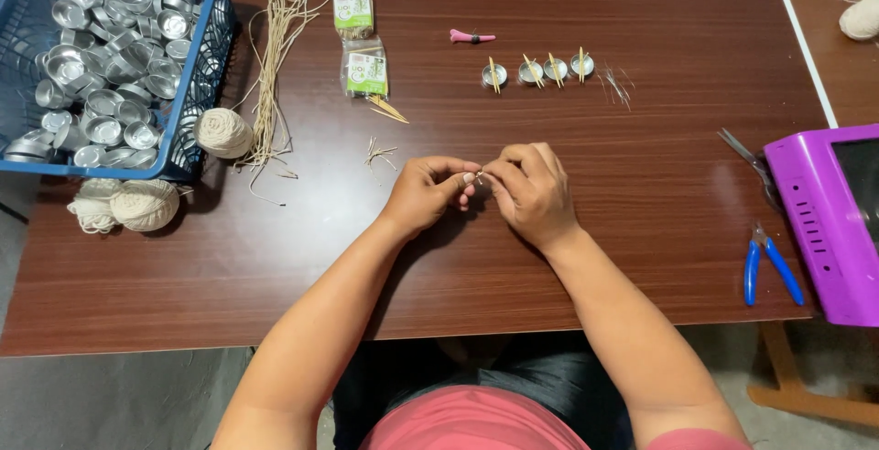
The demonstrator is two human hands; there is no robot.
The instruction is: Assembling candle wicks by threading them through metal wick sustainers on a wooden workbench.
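My left hand and my right hand meet over the middle of the brown table. Their fingertips pinch a tiny pale piece between them; it is too small to tell what it is. Beyond my hands stands a row of several small metal cups, each with a wooden stick across it. Loose short strands lie just left of my left hand.
A blue basket full of metal cups sits far left. Beside it lie balls of twine, a bundle of tan strands, two toothpick packets and a pink tool. Scissors, blue-handled pliers and a purple box lie right.
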